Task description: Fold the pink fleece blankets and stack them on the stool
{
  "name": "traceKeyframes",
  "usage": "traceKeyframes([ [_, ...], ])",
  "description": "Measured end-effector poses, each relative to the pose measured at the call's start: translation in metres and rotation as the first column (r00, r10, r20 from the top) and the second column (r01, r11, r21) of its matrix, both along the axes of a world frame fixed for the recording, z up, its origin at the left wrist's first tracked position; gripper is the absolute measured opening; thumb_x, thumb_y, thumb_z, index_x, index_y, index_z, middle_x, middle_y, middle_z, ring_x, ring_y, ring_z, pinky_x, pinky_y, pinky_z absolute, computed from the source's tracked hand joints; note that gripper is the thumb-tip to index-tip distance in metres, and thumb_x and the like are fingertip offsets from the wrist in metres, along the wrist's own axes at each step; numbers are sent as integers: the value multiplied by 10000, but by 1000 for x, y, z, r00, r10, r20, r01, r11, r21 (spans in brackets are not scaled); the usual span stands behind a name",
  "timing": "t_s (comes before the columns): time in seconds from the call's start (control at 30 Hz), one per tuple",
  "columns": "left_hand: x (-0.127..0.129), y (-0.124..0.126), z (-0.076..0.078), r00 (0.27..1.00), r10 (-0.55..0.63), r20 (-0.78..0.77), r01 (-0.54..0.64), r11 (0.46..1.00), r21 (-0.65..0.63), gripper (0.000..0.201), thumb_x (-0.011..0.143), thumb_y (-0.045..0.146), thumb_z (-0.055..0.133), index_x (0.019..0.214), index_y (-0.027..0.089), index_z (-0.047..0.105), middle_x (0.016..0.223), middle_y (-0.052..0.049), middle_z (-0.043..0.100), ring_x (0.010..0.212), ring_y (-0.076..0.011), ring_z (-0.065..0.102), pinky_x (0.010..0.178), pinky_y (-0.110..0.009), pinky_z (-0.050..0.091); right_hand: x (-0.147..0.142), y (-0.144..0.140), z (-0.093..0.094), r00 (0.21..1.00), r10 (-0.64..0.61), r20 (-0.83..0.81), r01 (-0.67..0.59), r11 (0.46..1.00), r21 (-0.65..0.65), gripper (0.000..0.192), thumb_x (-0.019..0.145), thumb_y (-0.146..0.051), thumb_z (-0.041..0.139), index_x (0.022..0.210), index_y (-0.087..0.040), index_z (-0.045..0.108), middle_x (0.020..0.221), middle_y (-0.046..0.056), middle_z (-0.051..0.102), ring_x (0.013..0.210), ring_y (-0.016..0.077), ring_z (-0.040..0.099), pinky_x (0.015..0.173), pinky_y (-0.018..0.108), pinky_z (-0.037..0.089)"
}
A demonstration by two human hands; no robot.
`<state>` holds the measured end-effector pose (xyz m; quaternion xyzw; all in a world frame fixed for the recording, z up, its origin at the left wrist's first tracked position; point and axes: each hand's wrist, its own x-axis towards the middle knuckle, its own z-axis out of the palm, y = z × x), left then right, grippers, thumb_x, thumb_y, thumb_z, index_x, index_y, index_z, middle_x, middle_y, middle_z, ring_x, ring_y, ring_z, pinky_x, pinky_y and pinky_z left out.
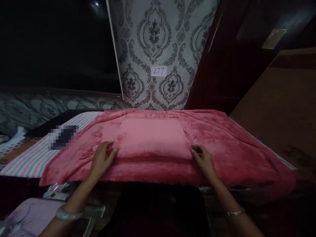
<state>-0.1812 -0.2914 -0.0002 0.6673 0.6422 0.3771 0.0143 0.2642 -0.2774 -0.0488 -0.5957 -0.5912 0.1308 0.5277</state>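
A smooth pink folded cloth (153,135), rectangular and slightly raised, lies in the middle of a larger plush pink blanket (234,151). At its left front corner is my left hand (102,158), fingers curled and thumb facing inward on the edge. My right hand (203,161) grips the right front corner the same way, with thumb and fingers bent around it. Some fingertips are hidden in the plush. I cannot tell whether the cloth is a separate piece or part of the blanket.
Beneath the blanket a striped cloth (29,161) covers the table, with a blurred dark object (63,137) on it. A large black screen (56,46) hangs at left. A cardboard box (283,108) stands right. A pink-topped stool (32,215) is at lower left.
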Motion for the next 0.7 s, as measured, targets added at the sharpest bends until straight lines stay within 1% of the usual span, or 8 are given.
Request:
traceKeyframes([
  [0.07, 16, -1, 3, 975, -78, -206, 97, 992, 86, 556, 912, 520, 404, 1284, 141, 566, 1376, -182, 581, 1294, -320, 517, 1068, -499, 409, -13, 0, 12, 985, -12, 174, -13, 990, 140, 462, 894, -558, 503, 1116, -176, 640, 1111, 143, 685, 1069, 285, 613, 927, 463, 502],
  [0.13, 37, 2, 10, 914, -160, -372, 189, 981, 44, 563, 956, 468, 375, 1413, 160, 492, 1517, -163, 465, 1428, -318, 384, 1147, -545, 313, -32, 3, 26, 931, 44, 363, -119, 975, 187, 482, 951, -509, 451, 1255, -174, 616, 1280, 154, 640, 1231, 286, 547, 1061, 491, 422],
  [0.2, 58, 10, 18, 864, -197, -464, 206, 978, -33, 566, 975, 452, 372, 1466, 182, 453, 1569, -146, 395, 1473, -320, 310, 1171, -582, 255, -54, 9, 38, 844, 106, 526, -193, 975, 113, 500, 983, -470, 416, 1377, -195, 558, 1432, 141, 551, 1353, 291, 458, 1125, 512, 352],
  [0.3, 80, 24, 24, 836, -180, -519, 133, 983, -125, 600, 971, 486, 410, 1496, 196, 430, 1601, -146, 329, 1497, -340, 248, 1181, -632, 182, -78, 18, 48, 701, 163, 694, -140, 986, -90, 539, 996, -463, 409, 1496, -264, 441, 1594, 92, 359, 1474, 330, 279, 1156, 588, 255],
  [0.37, 85, 32, 19, 836, -165, -523, 69, 978, -198, 631, 956, 523, 442, 1506, 216, 420, 1612, -144, 301, 1501, -364, 223, 1171, -664, 164, -85, 23, 46, 634, 205, 745, -67, 975, -211, 561, 995, -489, 416, 1523, -300, 394, 1629, 57, 288, 1501, 349, 204, 1162, 615, 212],
  [0.43, 84, 36, 8, 843, -157, -514, 20, 965, -262, 652, 943, 550, 460, 1515, 242, 407, 1617, -139, 287, 1500, -386, 210, 1152, -690, 175, -87, 24, 38, 600, 236, 764, -18, 959, -283, 576, 994, -514, 419, 1534, -320, 369, 1637, 31, 265, 1509, 349, 174, 1173, 607, 189],
  [0.57, 78, 37, -14, 854, -142, -501, 0, 962, -273, 668, 936, 565, 463, 1530, 274, 374, 1623, -130, 273, 1500, -394, 203, 1136, -710, 180, -85, 22, 25, 581, 233, 780, 12, 955, -295, 588, 994, -518, 423, 1546, -332, 340, 1645, 16, 235, 1517, 334, 156, 1191, 580, 153],
  [0.7, 75, 37, -17, 863, -147, -483, 25, 968, -249, 670, 926, 573, 476, 1524, 285, 386, 1612, -131, 303, 1489, -404, 231, 1123, -724, 192, -87, 21, 25, 587, 240, 773, 12, 952, -305, 586, 993, -521, 425, 1543, -335, 346, 1642, 18, 237, 1517, 333, 158, 1193, 578, 143],
])
